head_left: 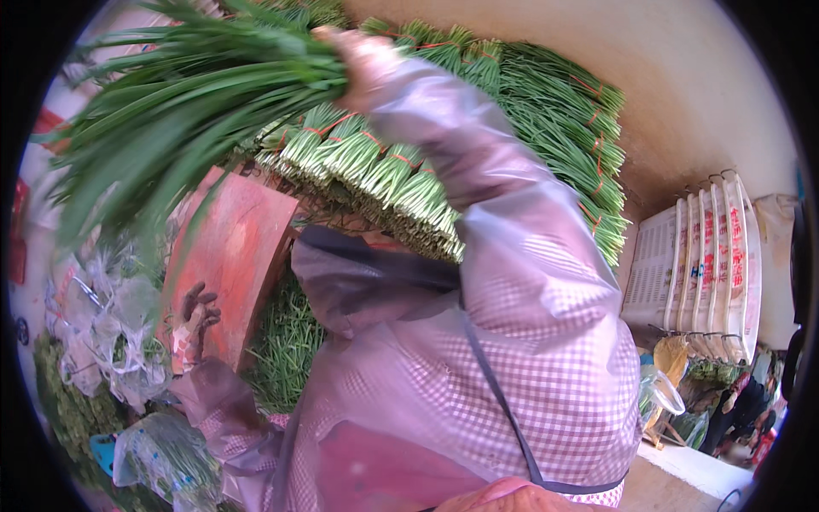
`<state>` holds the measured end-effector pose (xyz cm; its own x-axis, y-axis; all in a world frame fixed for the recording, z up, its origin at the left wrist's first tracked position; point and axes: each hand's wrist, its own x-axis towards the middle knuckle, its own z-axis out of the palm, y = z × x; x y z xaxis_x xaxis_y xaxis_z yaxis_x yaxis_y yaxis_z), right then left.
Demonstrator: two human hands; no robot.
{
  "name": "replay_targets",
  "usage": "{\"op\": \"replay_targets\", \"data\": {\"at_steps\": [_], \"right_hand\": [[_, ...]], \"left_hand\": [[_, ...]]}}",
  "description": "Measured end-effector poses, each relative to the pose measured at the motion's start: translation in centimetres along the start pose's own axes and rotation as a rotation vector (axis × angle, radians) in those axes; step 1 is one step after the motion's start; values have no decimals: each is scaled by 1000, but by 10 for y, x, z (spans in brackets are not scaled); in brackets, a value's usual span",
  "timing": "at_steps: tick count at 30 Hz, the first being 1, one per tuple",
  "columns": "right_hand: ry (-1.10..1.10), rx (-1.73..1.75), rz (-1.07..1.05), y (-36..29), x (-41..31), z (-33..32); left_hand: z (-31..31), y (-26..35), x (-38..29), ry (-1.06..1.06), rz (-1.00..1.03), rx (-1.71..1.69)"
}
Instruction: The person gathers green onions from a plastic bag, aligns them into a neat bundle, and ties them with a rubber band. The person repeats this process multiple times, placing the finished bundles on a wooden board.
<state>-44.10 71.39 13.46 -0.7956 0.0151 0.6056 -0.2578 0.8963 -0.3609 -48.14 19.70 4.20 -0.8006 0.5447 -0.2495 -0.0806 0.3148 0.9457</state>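
My right hand (361,67) is raised at the top and grips a large loose bunch of garlic chives (211,109) by its stem end. The long green leaves fan out to the left, blurred by motion. My left hand (195,320), its fingers dark and stained, is over a reddish wooden board (230,256), with the fingers apart and nothing seen in them. Whether it touches the board I cannot tell. Past my right forearm lies a pile of chive bundles (377,157) tied with orange-red bands, pale stem ends outward. Part of the pile is hidden by my right arm.
Loose green trimmings (288,345) lie between the board and my body. Clear plastic bags (121,333) are at the left, with a bagged bunch of greens (173,457) below. White plastic crates (697,269) bearing red writing stand by the right wall. A person (745,409) is in the background.
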Motion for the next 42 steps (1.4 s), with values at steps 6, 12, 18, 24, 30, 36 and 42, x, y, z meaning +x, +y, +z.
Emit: {"op": "replay_targets", "data": {"at_steps": [6,12,18,24,30,36,42], "right_hand": [[73,-775,221,166,-134,-156],[-318,-1148,860,233,-272,-228],[-633,-988,945,233,-264,-138],[-364,48,468,160,-224,69],[-662,463,456,89,-282,278],[-1247,275,736,94,-349,388],[-1390,173,718,94,-372,404]], "left_hand": [[-13,-26,1,89,-100,-110],[-10,-40,3,174,-117,-214],[-7,-45,-7,199,-208,-110],[-14,-55,-48,344,-279,-92],[-21,-85,-133,498,-376,-196],[-20,-111,-184,643,-550,-288],[0,-120,-212,709,-683,-280]]}}
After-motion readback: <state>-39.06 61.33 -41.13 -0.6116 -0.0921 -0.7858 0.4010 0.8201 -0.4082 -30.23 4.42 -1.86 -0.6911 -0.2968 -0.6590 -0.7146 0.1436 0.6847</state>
